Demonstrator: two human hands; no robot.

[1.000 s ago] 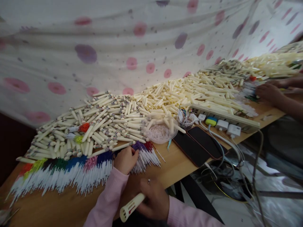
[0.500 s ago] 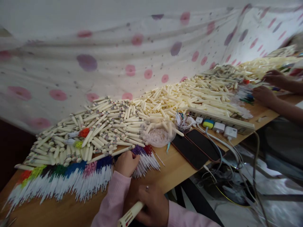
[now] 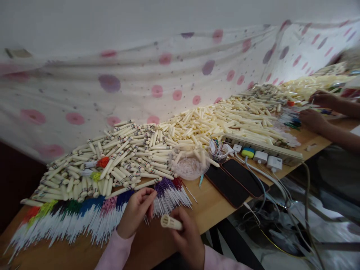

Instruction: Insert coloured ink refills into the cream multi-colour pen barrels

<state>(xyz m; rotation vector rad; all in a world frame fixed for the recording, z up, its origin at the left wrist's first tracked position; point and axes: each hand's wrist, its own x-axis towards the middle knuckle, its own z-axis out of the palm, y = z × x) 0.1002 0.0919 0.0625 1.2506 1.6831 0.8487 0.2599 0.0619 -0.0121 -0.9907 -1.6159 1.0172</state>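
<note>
My right hand (image 3: 187, 234) is closed round a cream pen barrel (image 3: 171, 222), its end with several openings tipped up towards my left hand. My left hand (image 3: 137, 210) is raised over the front of the table with thumb and fingertips pinched; what they hold, if anything, is too small to make out. Beside and below it lie thin white pen refills (image 3: 75, 217) in a long row, grouped by coloured ends. Another bunch, of purple-ended refills (image 3: 168, 195), lies to its right. Behind them is a heap of cream pen barrels (image 3: 123, 153) with coloured sliders.
A clear bowl (image 3: 189, 176) of small translucent parts and a small tub (image 3: 218, 152) of refills stand mid-table. Two phones (image 3: 227, 183) lie near the edge by a power strip (image 3: 281, 150) with trailing cables. Another person's hands (image 3: 313, 120) work at the far right.
My left hand has lifted back from the refills, fingertips now pinched. My right hand has turned and raised the pen barrel so its end points up and left. The view has shifted slightly.
</note>
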